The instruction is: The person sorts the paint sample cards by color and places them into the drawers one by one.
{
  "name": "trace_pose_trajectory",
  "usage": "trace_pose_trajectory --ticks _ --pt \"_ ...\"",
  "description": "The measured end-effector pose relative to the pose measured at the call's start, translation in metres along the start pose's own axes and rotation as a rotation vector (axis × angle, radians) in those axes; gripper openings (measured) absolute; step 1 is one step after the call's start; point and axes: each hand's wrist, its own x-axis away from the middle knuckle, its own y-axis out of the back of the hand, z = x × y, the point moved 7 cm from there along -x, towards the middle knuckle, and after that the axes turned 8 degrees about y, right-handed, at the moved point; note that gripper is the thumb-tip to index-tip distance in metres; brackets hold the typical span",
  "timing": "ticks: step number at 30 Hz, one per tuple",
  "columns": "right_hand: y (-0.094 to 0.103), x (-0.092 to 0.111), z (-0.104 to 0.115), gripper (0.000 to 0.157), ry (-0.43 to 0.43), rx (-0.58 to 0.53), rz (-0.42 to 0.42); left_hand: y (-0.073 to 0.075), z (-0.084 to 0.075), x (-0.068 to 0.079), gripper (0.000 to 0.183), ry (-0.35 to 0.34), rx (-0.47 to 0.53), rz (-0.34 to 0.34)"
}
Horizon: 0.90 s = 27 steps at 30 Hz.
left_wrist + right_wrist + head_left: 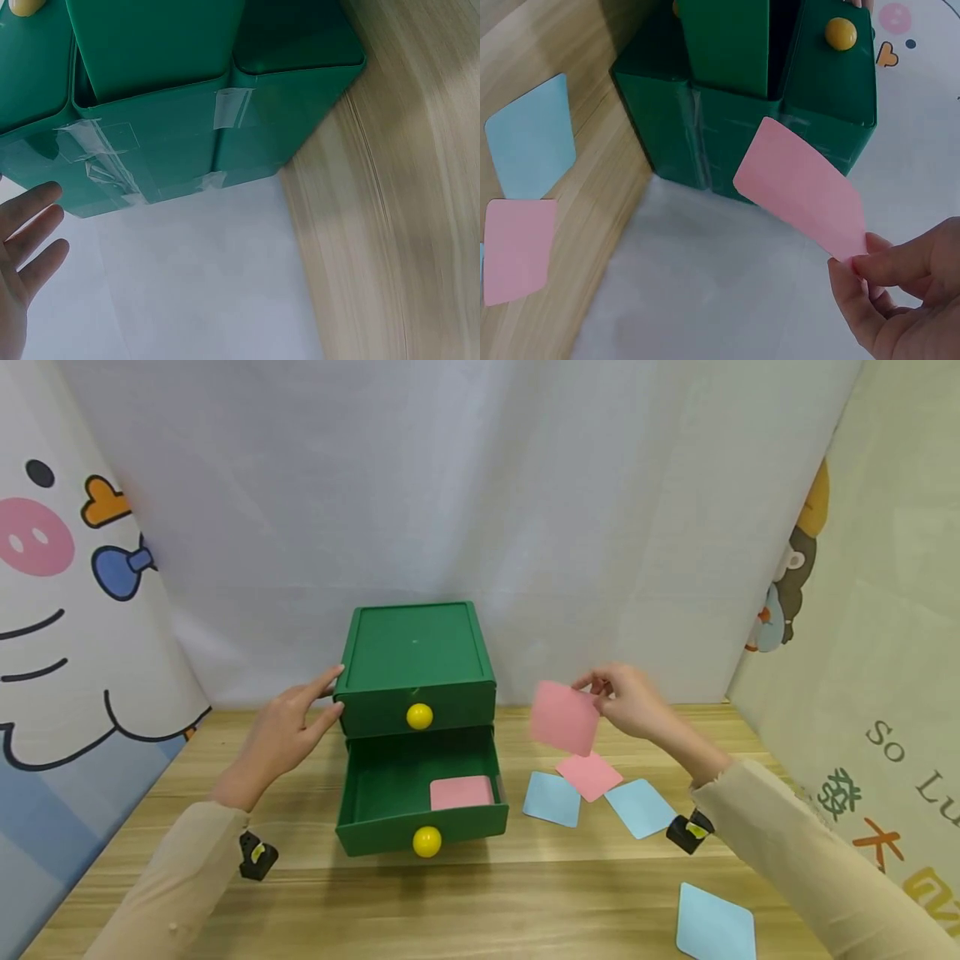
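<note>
Pink card [564, 718] edge-pinched by right hand [632, 700], in open space at drawer's [382, 841] two o'clock. Cabinet [416, 647] edge touched by spread left hand [283, 728]

Cards [564, 718] are pink or blue, drawers [461, 705] green, knobs [427, 842] yellow.

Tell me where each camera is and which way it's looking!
Head: on the person's head, facing forward and down at the boxy green plastic cabinet; beige fabric sleeves, left grip and right grip show.
Left wrist: on that wrist, facing the cabinet's taped left side; left fingers show at the edge.
Right wrist: on that wrist, facing the cabinet's right side; the right grip pinches a pink square paper card; left fingertips peek in.
Head and right wrist both show that card.
</note>
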Motion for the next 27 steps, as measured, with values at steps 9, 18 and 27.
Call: trace_pose_trajectory --ticks 9,18,27 --pt "-0.027 -0.022 0.049 0.032 0.129 -0.046 0.050 0.001 0.000 0.001 0.051 0.003 0.008 -0.006" --pt "-0.073 -0.037 0.084 0.035 0.237 -0.079 0.118 0.002 -0.001 0.001 0.051 -0.008 0.011 -0.014" --pt "-0.119 -0.037 0.098 0.036 0.279 -0.124 0.243 0.000 -0.001 0.000 0.050 -0.001 0.002 -0.012"
